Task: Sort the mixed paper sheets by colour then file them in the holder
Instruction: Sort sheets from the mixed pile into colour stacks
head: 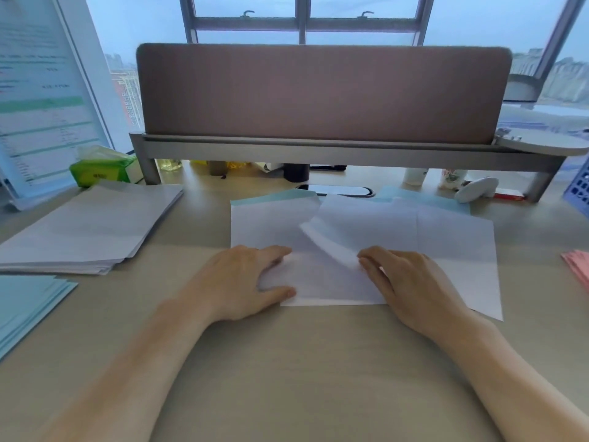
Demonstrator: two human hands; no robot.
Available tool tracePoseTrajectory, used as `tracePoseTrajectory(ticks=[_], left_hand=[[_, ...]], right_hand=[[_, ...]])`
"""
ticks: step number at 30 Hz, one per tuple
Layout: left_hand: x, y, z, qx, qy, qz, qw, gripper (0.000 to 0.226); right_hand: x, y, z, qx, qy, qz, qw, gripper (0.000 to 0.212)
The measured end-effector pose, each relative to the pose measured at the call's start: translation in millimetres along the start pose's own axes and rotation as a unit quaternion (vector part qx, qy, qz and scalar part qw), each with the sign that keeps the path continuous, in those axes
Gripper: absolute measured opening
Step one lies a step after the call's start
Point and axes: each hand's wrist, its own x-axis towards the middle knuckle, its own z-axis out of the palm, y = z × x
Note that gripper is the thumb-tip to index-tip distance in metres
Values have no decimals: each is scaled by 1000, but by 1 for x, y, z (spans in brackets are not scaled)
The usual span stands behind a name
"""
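White sheet (330, 242) curling up off the mixed pile (452, 250) at mid-desk.
Left hand (251, 279) presses the pile flat, fingers spread; right hand (411, 282) touches the curl, pinch unclear. A loose hold could drag blue sheets (430, 201) onto the white stack (89, 231).

Bare surface (318, 362) runs along the near edge. A white stack (86, 228) and blue stack (25, 307) crowd the left edge, pink sheets (578, 266) the right; a raised shelf (318, 151) bars the far edge.
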Motion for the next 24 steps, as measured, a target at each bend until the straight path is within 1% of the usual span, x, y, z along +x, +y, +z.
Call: tracePoseTrajectory(ticks=[2, 3, 4, 5, 7, 10, 12, 14, 15, 17, 19, 20, 22, 24], left_hand=[[2, 2, 1, 21, 24, 20, 999, 52], [3, 2, 2, 31, 34, 27, 999, 44], [3, 3, 3, 32, 42, 31, 998, 39], [4, 3, 4, 24, 45, 30, 998, 39], [3, 3, 5, -6, 58, 25, 998, 49], [4, 4, 7, -38, 105, 53, 992, 49], [5, 12, 9, -35, 145, 110, 983, 49], [8, 23, 13, -7, 157, 168, 973, 54], [10, 28, 16, 20, 155, 192, 969, 54], [18, 35, 23, 68, 163, 237, 955, 46], [22, 38, 26, 58, 183, 255, 948, 44], [22, 39, 27, 39, 195, 254, 947, 44], [20, 40, 25, 8, 228, 231, 946, 41], [18, 38, 21, -19, 269, 169, 948, 43]], right_hand=[[0, -1, 0, -8, -20, 16, 1000, 30], [-1, -3, 0, 0, -29, 25, 999, 31], [-3, -5, -1, 12, -41, 33, 999, 37], [-4, -6, -3, 22, -57, 41, 997, 48], [-6, -9, -6, 24, -84, 50, 995, 65], [-7, -10, -7, 23, -89, 49, 995, 71], [-6, -10, -6, 26, -87, 48, 995, 74], [-5, -9, -6, 29, -78, 52, 995, 75], [-5, -7, -7, 22, -71, 54, 996, 74], [-5, -4, -9, 5, -72, 51, 996, 69], [-5, -2, -7, -3, -78, 33, 996, 57], [-6, -2, -5, -2, -78, 19, 997, 50], [-7, -2, -1, 11, -60, -6, 998, 44], [-8, 0, 1, 33, -39, -18, 999, 40]])
